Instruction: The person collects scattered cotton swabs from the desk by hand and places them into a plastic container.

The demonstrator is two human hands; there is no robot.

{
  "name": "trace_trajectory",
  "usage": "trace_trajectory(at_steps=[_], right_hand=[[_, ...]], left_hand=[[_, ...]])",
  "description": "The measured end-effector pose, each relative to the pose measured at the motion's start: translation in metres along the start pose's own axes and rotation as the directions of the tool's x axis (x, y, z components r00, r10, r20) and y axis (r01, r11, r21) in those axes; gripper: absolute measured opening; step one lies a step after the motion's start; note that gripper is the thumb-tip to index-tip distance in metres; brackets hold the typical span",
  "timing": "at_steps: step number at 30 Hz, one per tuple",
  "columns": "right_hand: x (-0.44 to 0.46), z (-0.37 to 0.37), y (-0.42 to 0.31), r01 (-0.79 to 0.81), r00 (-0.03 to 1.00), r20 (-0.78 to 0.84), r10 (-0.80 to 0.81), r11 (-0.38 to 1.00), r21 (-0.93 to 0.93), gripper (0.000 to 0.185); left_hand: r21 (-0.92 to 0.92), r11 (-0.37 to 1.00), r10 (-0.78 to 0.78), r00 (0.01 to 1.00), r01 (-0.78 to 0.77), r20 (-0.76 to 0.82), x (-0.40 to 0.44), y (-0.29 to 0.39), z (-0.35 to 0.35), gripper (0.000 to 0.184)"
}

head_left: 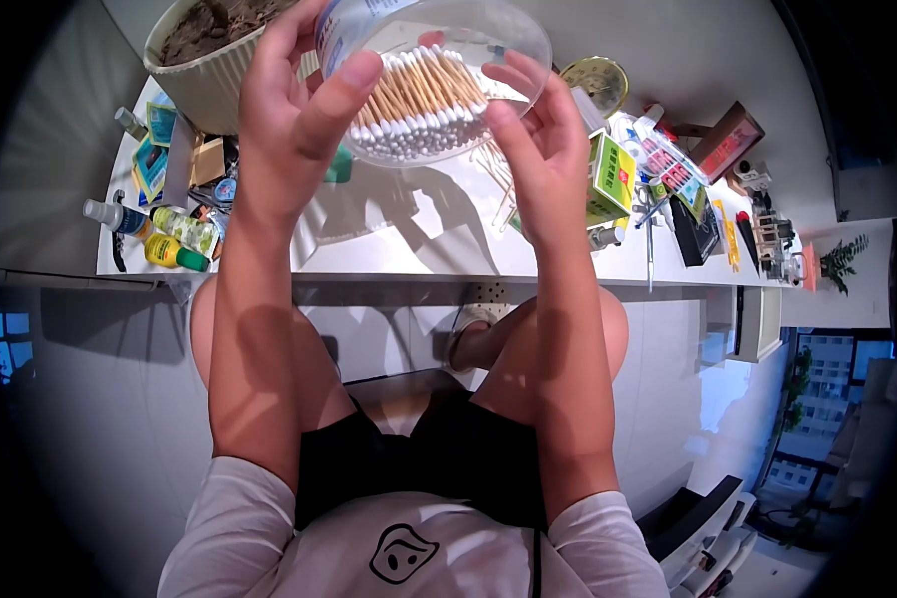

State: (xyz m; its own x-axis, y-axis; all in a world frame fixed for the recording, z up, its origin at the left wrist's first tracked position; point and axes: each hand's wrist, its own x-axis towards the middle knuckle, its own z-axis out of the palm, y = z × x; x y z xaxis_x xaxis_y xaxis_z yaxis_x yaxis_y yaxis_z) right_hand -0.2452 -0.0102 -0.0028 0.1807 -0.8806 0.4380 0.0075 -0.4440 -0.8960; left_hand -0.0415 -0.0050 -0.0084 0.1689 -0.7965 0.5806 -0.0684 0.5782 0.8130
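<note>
Your round clear tub [528, 40] is up high over the white table [349, 244], with lots of cotton sticks [419, 95] inside. Your left hand [304, 105] and right hand [548, 130] hold its sides, fingers bent part way. A big pot [204, 85] sits far left, a green box [610, 179] right.
</note>
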Motion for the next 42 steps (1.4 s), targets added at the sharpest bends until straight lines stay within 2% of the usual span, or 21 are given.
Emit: trace_trajectory(at_steps=[3, 4, 5, 7, 9, 11, 12, 14, 18, 20, 21, 23, 25, 27, 29, 30, 31, 33, 36, 39, 42], right_hand=[[0.001, 0.001, 0.001, -0.026, 0.998, -0.047, 0.03, 0.997, 0.068, 0.041], [0.001, -0.001, 0.008, 0.02, 0.99, -0.142, 0.003, 0.986, 0.166, 0.039], [0.0, 0.0, 0.016, 0.02, 0.99, -0.14, 0.004, 0.986, 0.165, 0.039], [-0.006, 0.009, 0.034, -0.176, 0.944, -0.279, 0.177, 0.984, 0.027, 0.029], [-0.012, 0.017, 0.05, -0.202, 0.965, -0.207, 0.162, 0.96, -0.192, 0.027], [-0.027, 0.041, 0.079, -0.104, 0.986, 0.022, 0.164, 0.717, -0.69, 0.023], [-0.031, 0.045, 0.089, -0.104, 0.986, 0.022, 0.164, 0.717, -0.689, 0.023], [-0.03, 0.054, 0.1, 0.029, 0.998, 0.052, 0.026, 0.551, -0.834, 0.019], [-0.025, 0.047, 0.105, 0.094, 0.995, 0.102, -0.014, 0.541, -0.836, 0.013], [-0.02, 0.042, 0.087, -0.066, 0.997, -0.035, 0.067, 0.547, -0.834, 0.011], [-0.012, 0.033, 0.057, -0.106, 0.99, -0.14, 0.003, 0.674, -0.731, 0.011], [-0.006, 0.023, 0.052, -0.151, 0.978, -0.209, 0.0, 0.691, -0.707, 0.013], [0.0, 0.002, 0.033, -0.067, 0.944, -0.272, -0.187, 0.699, -0.712, 0.009], [-0.002, -0.015, -0.002, 0.036, 0.801, -0.367, -0.474, 0.649, -0.76, 0.009], [-0.007, -0.024, -0.009, 0.129, 0.763, -0.279, -0.584, 0.56, -0.819, 0.016], [-0.01, -0.027, -0.017, 0.329, 0.658, -0.166, -0.735, 0.479, -0.814, 0.021], [-0.01, -0.029, -0.017, 0.346, 0.643, -0.125, -0.756, 0.432, -0.833, 0.023], [-0.015, -0.032, -0.028, 0.478, 0.606, 0.075, -0.792, 0.287, -0.83, 0.023], [-0.016, -0.029, -0.026, 0.523, 0.678, 0.143, -0.721, 0.337, -0.783, 0.027], [-0.012, -0.027, -0.021, 0.547, 0.653, 0.186, -0.734, 0.288, -0.786, 0.029], [-0.008, -0.024, -0.018, 0.529, 0.663, 0.197, -0.722, 0.265, -0.806, 0.028]], left_hand=[[0.035, 0.999, 0.006, 1.0, -0.005, -0.017, 0.001, 0.005, 0.0, 0.073], [0.066, 0.998, 0.004, 0.999, -0.002, -0.033, 0.001, 0.008, -0.001, 0.072], [0.066, 0.998, 0.003, 0.999, -0.001, -0.035, 0.001, 0.008, -0.003, 0.072], [0.096, 0.995, 0.021, 0.994, -0.011, -0.107, 0.002, 0.008, -0.005, 0.07], [0.061, 0.998, 0.012, 0.994, -0.006, -0.106, 0.001, 0.009, -0.006, 0.069], [0.046, 0.999, 0.005, 0.996, -0.001, -0.088, 0.0, 0.01, -0.007, 0.07], [0.046, 0.999, 0.005, 0.996, -0.001, -0.088, -0.001, 0.01, -0.005, 0.07], [0.052, 0.998, -0.04, 0.997, 0.044, -0.073, -0.001, 0.014, -0.004, 0.07], [0.057, 0.998, -0.012, 0.994, 0.018, -0.105, 0.001, 0.016, -0.001, 0.07], [0.105, 0.994, 0.039, 0.995, -0.03, -0.088, 0.002, 0.015, -0.006, 0.07], [0.105, 0.994, 0.041, 0.995, -0.032, -0.089, 0.003, 0.015, -0.007, 0.07], [0.129, 0.99, 0.062, 0.994, -0.05, -0.091, 0.003, 0.015, -0.008, 0.07], [0.124, 0.991, 0.063, 0.992, -0.05, -0.107, 0.003, 0.015, -0.008, 0.07], [0.123, 0.991, 0.068, 0.99, -0.053, -0.122, 0.003, 0.015, -0.008, 0.071], [0.078, 0.997, 0.021, 0.996, -0.014, -0.09, 0.001, 0.015, -0.007, 0.071], [0.084, 0.996, 0.025, 0.995, -0.017, -0.093, 0.001, 0.014, -0.007, 0.071], [0.059, 0.998, 0.015, 0.996, -0.009, -0.092, 0.0, 0.012, -0.005, 0.072], [0.042, 0.999, 0.009, 0.996, -0.006, -0.087, 0.0, 0.01, -0.005, 0.072], [0.03, 0.999, 0.018, 0.997, -0.016, -0.07, 0.0, 0.009, -0.001, 0.072], [-0.011, 1.0, -0.01, 0.998, 0.009, -0.059, 0.0, 0.008, -0.001, 0.073], [0.038, 0.999, 0.018, 0.999, -0.017, -0.027, 0.0, 0.005, -0.001, 0.077]])
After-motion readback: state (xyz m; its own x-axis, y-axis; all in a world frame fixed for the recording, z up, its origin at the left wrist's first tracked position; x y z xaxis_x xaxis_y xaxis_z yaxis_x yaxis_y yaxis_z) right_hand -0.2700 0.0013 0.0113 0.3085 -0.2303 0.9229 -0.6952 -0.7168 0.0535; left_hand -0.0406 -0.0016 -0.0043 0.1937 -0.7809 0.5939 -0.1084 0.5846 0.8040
